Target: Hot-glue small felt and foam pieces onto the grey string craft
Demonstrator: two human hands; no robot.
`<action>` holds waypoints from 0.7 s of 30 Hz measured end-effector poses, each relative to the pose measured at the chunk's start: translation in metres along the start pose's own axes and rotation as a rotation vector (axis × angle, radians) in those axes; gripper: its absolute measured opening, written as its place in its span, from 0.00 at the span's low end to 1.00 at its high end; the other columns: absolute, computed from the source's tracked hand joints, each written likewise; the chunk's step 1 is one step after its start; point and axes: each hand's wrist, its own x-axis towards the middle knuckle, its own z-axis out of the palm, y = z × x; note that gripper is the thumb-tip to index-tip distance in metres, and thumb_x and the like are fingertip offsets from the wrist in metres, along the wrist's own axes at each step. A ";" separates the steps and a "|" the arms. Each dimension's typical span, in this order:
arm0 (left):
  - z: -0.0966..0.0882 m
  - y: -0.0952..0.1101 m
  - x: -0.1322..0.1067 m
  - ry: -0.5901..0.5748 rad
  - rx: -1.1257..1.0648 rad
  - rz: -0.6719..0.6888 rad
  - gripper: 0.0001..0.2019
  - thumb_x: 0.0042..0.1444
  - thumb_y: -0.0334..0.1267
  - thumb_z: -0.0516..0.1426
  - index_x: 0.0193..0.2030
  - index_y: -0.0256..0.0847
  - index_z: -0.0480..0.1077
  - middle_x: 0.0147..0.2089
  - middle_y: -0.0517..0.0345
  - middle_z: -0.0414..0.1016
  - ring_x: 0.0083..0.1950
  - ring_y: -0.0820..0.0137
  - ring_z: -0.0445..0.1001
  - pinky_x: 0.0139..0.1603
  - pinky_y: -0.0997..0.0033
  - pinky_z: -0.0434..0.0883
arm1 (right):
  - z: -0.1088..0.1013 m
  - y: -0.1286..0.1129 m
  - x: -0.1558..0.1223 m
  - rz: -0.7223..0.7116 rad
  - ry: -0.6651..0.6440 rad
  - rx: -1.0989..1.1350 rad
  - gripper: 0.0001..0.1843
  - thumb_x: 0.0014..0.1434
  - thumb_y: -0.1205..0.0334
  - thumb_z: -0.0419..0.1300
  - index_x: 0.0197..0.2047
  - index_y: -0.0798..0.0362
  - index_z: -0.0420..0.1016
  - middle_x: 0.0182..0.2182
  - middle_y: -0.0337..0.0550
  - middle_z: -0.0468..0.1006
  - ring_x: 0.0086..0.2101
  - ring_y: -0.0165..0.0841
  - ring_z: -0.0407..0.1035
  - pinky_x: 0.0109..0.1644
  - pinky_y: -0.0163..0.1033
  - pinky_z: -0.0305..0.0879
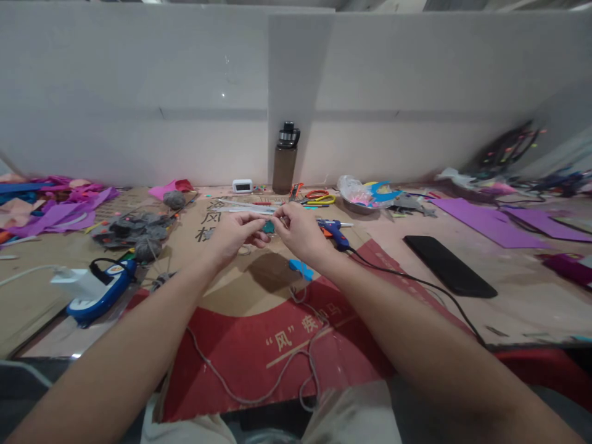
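Note:
My left hand [235,234] and my right hand [298,231] meet above the cardboard sheet [240,290]. Both pinch a small teal piece [268,227] between their fingertips. A blue felt scrap [300,269] lies on the cardboard just below my right wrist. A grey cord [259,382] loops across the red printed part of the cardboard toward me. A blue glue gun [335,231] lies right of my right hand, its black cable running off to the right.
A dark bottle [285,159] and small white clock [242,185] stand by the wall. Scissors [319,197], a plastic bag [356,191], a black phone [448,265], purple sheets [481,222], grey yarn balls [148,246], a blue-white power strip [99,290] and felt scraps [55,209] lie about.

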 end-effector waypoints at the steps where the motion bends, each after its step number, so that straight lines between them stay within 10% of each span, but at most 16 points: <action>1: 0.000 -0.001 0.000 0.011 0.048 0.015 0.10 0.49 0.40 0.62 0.35 0.35 0.75 0.25 0.54 0.76 0.24 0.72 0.73 0.28 0.73 0.72 | 0.001 0.000 0.000 -0.012 -0.007 -0.002 0.05 0.57 0.66 0.55 0.30 0.53 0.69 0.29 0.41 0.69 0.33 0.33 0.61 0.39 0.39 0.57; 21: 0.004 -0.005 -0.001 0.250 0.083 0.109 0.07 0.49 0.37 0.62 0.30 0.37 0.69 0.24 0.57 0.73 0.25 0.71 0.75 0.24 0.73 0.72 | 0.005 -0.016 -0.010 -0.034 0.036 0.100 0.05 0.56 0.68 0.54 0.28 0.52 0.66 0.28 0.40 0.70 0.32 0.32 0.63 0.37 0.38 0.58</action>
